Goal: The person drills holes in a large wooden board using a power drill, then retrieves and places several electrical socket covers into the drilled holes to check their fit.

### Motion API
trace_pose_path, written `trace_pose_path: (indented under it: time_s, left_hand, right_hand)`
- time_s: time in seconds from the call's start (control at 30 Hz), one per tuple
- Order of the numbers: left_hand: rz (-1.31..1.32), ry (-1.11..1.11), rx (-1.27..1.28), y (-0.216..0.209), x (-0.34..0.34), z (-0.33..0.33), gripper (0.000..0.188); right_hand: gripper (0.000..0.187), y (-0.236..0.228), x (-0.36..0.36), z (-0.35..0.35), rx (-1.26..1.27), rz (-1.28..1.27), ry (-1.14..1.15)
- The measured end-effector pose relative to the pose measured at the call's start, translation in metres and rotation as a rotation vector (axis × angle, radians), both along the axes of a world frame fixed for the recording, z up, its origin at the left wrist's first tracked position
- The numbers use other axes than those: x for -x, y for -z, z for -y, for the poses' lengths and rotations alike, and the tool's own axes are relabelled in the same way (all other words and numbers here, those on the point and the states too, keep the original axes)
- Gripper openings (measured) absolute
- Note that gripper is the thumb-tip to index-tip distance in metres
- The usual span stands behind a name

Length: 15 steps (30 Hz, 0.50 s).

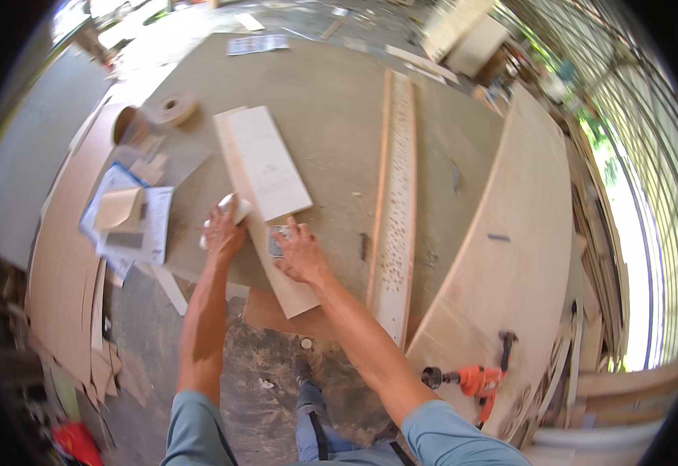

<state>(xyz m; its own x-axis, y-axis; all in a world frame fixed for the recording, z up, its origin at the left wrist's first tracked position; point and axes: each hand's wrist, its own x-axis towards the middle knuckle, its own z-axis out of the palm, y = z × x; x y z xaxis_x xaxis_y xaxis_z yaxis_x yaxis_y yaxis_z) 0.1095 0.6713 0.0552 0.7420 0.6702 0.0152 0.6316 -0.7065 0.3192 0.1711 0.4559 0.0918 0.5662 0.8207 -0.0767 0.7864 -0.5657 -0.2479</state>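
My left hand (pixel 226 230) is closed on a crumpled white cloth or paper wad (pixel 236 206), at the left edge of a long pale wooden board (pixel 291 292). A shorter white-faced board (pixel 267 165) lies on top of the long board's far part. My right hand (pixel 302 256) presses a small grey patterned pad (pixel 278 242) onto the long board, just nearer than the white-faced one. The fingers bend over the pad and partly cover it; its exact kind cannot be made out. Both boards lie on a large dusty worktable (pixel 331 101).
A perforated strip with wooden edges (pixel 398 194) runs along the table to the right. Beyond it, an orange power drill (pixel 475 380) rests on a large plywood sheet (pixel 502 256). Papers (pixel 156 221) and a tape roll (pixel 174 109) lie at left. A lidless-looking offcut (pixel 170 289) juts from the table edge.
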Motion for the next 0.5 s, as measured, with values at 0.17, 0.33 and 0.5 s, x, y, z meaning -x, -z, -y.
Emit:
trace_pose_path:
  time_s: [0.17, 0.33, 0.5]
  left_hand:
    - [-0.023, -0.016, -0.205, 0.031, -0.014, -0.013, 0.070]
    - [0.097, -0.046, -0.323, 0.076, 0.018, -0.098, 0.069]
    - [0.921, 0.034, 1.467, 0.053, 0.090, -0.024, 0.071]
  right_hand:
    - [0.077, -0.002, 0.007, 0.021, -0.058, -0.097, 0.238]
    - [0.075, -0.003, 0.040, 0.052, -0.612, -0.376, 0.712]
    - [0.075, -0.015, 0.089, 0.128, -1.024, -0.926, 0.962]
